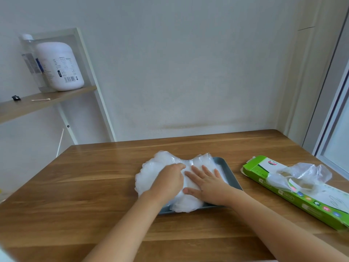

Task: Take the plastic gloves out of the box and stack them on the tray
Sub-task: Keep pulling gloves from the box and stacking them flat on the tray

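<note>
**Plastic gloves (151, 173) are overhanging the tray as two hands are pressing them down**

Wood grain is running across the desk (94, 186), which is carrying everything in the job. On its right side the long green box (302, 203) is lying flat with its end flap open, well apart from the work. The grey tray (224, 167) is sitting mid-desk, and the stack of gloves is covering nearly all of it, spilling past the left and near rims.

The right hand (207, 188) is lying flat on the stack with fingers spread. The left hand (168, 182) is bearing down beside it with fingers curled into the film; whether it is pinching any cannot be told. A few crumpled gloves (306, 173) are still hanging out of the box's opening.

The risk is looking plain. The film is thin and probably slick, and the pile is puffing up around the hands, so it is likely trapping air and may spring back or fan out when the pressure is lifting. The overhanging left edge could be sliding onto the desk. A curled hand coming away may be dragging top sheets with it, and a hasty pull at the box may be tugging out a clump or shifting the light carton.
</note>
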Available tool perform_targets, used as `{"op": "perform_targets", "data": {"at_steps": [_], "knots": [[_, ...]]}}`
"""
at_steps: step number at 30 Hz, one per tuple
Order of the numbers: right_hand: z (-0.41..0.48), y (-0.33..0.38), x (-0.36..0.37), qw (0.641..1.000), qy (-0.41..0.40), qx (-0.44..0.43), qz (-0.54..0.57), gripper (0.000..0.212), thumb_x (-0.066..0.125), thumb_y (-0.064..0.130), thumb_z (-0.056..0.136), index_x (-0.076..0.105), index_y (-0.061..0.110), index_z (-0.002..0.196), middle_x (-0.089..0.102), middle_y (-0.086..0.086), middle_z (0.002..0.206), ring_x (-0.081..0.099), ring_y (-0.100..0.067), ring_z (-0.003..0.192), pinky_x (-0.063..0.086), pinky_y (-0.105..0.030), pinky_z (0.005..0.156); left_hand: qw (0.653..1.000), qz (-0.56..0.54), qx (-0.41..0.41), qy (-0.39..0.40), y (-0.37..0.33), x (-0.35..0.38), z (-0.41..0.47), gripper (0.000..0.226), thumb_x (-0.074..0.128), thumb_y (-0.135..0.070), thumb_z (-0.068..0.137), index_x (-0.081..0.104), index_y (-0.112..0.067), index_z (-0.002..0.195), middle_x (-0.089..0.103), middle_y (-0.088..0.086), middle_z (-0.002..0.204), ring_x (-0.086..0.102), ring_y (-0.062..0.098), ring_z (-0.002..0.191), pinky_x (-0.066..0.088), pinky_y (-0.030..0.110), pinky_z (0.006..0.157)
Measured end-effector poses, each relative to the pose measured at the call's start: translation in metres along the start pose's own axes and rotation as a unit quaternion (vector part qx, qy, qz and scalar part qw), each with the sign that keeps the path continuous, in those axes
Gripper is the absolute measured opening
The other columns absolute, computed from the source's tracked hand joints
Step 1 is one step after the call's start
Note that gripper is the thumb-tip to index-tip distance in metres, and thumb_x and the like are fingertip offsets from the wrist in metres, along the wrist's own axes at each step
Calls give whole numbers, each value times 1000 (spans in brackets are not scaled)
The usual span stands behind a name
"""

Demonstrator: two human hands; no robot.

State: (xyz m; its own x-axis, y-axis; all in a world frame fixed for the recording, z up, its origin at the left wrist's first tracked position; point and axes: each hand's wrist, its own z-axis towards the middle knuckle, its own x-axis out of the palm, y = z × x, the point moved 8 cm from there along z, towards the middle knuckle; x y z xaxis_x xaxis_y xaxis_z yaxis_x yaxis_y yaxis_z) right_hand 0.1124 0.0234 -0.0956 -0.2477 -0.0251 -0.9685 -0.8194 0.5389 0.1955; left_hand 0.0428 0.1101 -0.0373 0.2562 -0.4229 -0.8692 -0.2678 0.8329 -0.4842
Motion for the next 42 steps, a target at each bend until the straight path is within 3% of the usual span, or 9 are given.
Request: {"op": "perform_targets", "data": {"at_steps": [4,8,12,18,24,32,36,40,42], "knots": [[-3,-3,0,999,8,33,-3,106,-3,86,53,-7,42,149,-17,-2,159,-18,-31,145,-8,-55,115,988,104,-43,107,17,38,-2,54,24,-29,106,7,-17,156,2,4,163,1,20,150,5,41,120],[-6,-16,-2,997,23,67,-36,87,20,78,83,-14,35,150,-24,-9,157,-21,-37,143,-7,-55,116,976,138,-115,123,56,38,-12,76,18,-67,95,-8,-28,154,-19,3,161,-17,23,148,-7,42,119],[-11,-22,-6,996,47,80,-15,98,30,80,80,-17,30,150,-29,-14,154,-23,-39,142,-7,-51,115,962,179,-138,153,62,32,-19,92,17,-79,86,-14,-25,153,-22,9,159,-16,25,148,-5,41,120],[-25,-23,-20,994,41,69,70,100,47,74,79,-4,30,152,-16,-5,159,-8,-32,146,10,-51,116,954,159,-174,187,57,22,-15,97,29,-79,85,-8,-22,154,-14,10,161,-5,28,149,6,43,121],[-92,-67,-91,965,-200,56,159,52,63,41,88,46,31,136,44,7,143,52,-12,115,40,-24,95,995,56,-80,15,-13,-22,-7,55,52,-46,96,42,-18,143,51,3,140,48,17,125,37,24,95],[-177,-194,-124,886,-295,310,179,50,66,38,87,56,7,125,62,-13,119,59,-30,104,41,-32,80,984,-114,134,-11,-169,34,-3,39,54,-30,96,50,-25,134,48,-11,139,41,2,126,27,11,91],[-196,-221,-99,872,-228,343,266,55,64,56,79,60,2,82,59,-11,76,56,-24,76,36,-30,61,980,-133,146,27,-212,89,3,48,57,-31,94,44,-21,140,47,-5,140,41,10,130,29,16,100],[-206,-230,-83,832,-254,316,378,45,72,44,79,71,3,95,69,-16,83,57,-20,67,39,-28,59,981,-134,139,21,-226,126,12,78,60,-55,86,31,-16,147,35,0,149,28,16,138,22,25,112],[-210,-236,-80,806,-279,312,418,24,76,33,79,75,12,90,71,-8,82,62,-17,66,44,-25,57,984,-116,138,10,-228,138,14,104,37,-82,69,30,-14,147,34,2,149,26,17,138,17,30,116]]}}
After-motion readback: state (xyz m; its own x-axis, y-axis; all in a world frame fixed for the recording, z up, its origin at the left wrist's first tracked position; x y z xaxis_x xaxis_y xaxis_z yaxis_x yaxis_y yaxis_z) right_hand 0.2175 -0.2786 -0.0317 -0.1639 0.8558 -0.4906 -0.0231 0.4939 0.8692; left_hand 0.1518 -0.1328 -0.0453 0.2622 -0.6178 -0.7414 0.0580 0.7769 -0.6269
